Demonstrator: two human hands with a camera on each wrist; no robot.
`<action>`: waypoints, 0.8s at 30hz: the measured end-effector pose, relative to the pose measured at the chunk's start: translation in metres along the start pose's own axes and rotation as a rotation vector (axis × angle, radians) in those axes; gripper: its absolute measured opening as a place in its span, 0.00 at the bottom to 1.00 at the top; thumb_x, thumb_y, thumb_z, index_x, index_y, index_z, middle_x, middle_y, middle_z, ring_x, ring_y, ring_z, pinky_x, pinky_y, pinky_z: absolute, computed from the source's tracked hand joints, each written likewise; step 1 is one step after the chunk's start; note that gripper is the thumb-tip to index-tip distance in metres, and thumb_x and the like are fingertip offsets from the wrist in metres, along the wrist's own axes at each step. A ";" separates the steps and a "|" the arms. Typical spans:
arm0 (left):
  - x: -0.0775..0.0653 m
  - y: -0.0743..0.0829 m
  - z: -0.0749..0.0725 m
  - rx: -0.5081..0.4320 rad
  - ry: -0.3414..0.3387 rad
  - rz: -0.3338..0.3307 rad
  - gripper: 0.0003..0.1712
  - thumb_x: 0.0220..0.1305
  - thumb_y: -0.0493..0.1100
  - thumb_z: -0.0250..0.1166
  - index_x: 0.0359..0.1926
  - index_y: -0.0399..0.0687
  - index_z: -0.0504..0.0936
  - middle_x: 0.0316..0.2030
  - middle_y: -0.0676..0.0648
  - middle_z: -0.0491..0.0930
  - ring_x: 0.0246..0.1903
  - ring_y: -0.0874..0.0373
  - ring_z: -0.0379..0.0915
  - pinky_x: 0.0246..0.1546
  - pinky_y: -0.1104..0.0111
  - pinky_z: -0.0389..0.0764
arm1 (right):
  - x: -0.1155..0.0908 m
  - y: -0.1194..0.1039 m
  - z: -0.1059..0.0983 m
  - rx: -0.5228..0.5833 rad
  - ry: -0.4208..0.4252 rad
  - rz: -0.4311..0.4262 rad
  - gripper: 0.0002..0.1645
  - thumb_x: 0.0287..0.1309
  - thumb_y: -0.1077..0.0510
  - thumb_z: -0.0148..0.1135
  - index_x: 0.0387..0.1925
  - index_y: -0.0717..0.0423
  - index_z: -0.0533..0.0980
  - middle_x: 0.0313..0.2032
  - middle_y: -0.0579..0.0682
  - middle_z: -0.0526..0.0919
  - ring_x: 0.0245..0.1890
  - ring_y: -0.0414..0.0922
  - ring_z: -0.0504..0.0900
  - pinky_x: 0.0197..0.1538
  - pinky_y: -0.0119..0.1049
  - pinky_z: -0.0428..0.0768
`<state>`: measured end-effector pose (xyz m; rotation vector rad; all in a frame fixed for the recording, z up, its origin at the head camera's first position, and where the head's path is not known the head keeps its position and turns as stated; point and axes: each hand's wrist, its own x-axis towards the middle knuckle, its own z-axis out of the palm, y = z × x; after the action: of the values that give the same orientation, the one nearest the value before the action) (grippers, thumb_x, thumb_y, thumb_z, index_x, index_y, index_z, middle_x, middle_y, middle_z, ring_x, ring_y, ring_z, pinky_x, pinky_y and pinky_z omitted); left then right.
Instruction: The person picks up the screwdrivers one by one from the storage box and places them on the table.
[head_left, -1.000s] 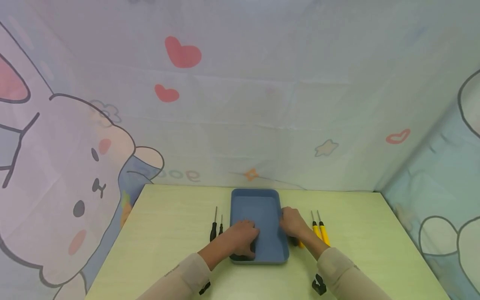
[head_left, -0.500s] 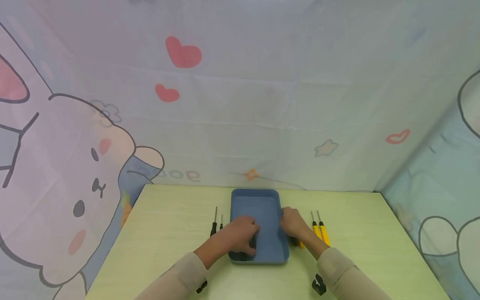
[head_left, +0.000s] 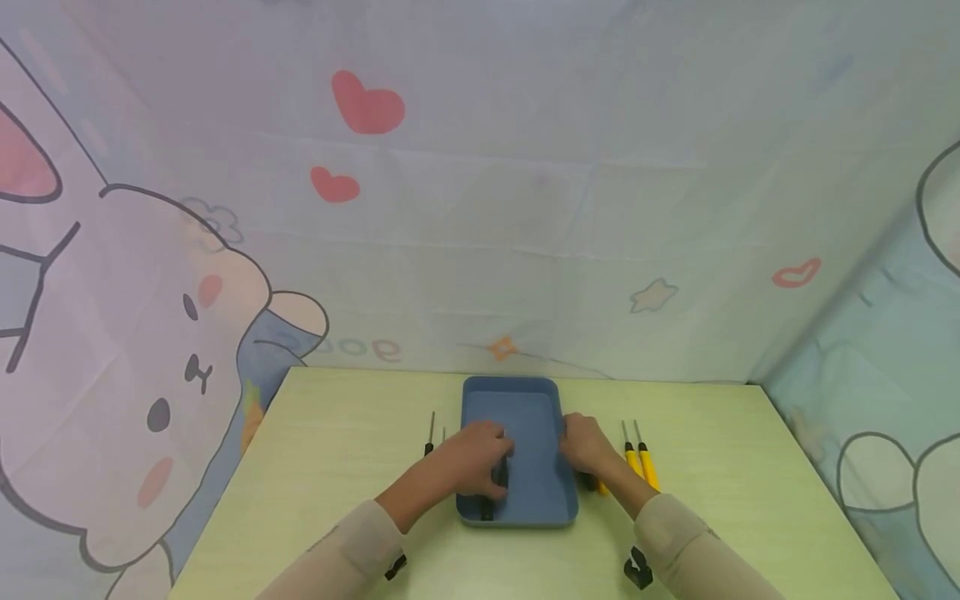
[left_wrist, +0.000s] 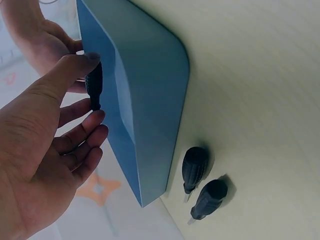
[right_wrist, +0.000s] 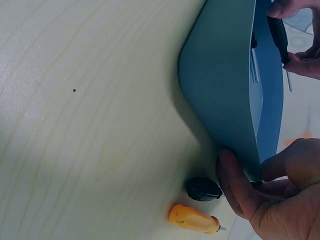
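Observation:
My left hand (head_left: 472, 460) is over the left part of the blue tray (head_left: 536, 492). Thumb and fingertips pinch a black-handled screwdriver (left_wrist: 94, 85); its thin metal shaft shows in the right wrist view. Below the hand, a dark handle (head_left: 487, 508) lies in the tray's near left corner. My right hand (head_left: 588, 443) grips the tray's right wall, thumb on one side and fingers on the other. Close to those fingers lie a black handle (right_wrist: 202, 189) and a yellow-handled screwdriver (right_wrist: 192, 218) on the table.
Left of the tray lie two black screwdrivers (left_wrist: 195, 167), partly covered by my left arm in the head view. Two yellow-and-black screwdrivers (head_left: 640, 462) lie right of my right hand. A printed cloth (head_left: 525, 208) hangs behind the table (head_left: 720, 467).
My left hand has shifted slightly away from me and to the left, with the screwdriver in its fingers; more of the dark handle beneath shows. My right hand stays on the tray.

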<state>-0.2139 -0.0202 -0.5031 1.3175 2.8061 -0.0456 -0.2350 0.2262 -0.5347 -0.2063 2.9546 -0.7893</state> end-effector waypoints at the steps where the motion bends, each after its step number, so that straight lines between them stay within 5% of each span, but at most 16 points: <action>1: -0.001 -0.001 -0.001 0.004 0.003 0.003 0.33 0.57 0.67 0.78 0.55 0.53 0.85 0.42 0.55 0.78 0.43 0.60 0.72 0.47 0.66 0.77 | 0.000 0.000 0.000 0.000 -0.001 0.001 0.12 0.63 0.70 0.52 0.42 0.75 0.79 0.33 0.60 0.79 0.29 0.52 0.77 0.33 0.45 0.81; 24: -0.012 -0.007 -0.020 -0.028 0.046 -0.005 0.33 0.58 0.63 0.79 0.58 0.51 0.85 0.49 0.51 0.79 0.52 0.53 0.75 0.58 0.59 0.78 | 0.001 0.000 0.002 0.029 -0.011 0.030 0.14 0.65 0.70 0.52 0.46 0.77 0.78 0.33 0.60 0.80 0.30 0.52 0.78 0.34 0.44 0.81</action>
<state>-0.2120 -0.0328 -0.4820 1.3229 2.8364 0.0246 -0.2356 0.2256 -0.5365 -0.1630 2.9264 -0.8234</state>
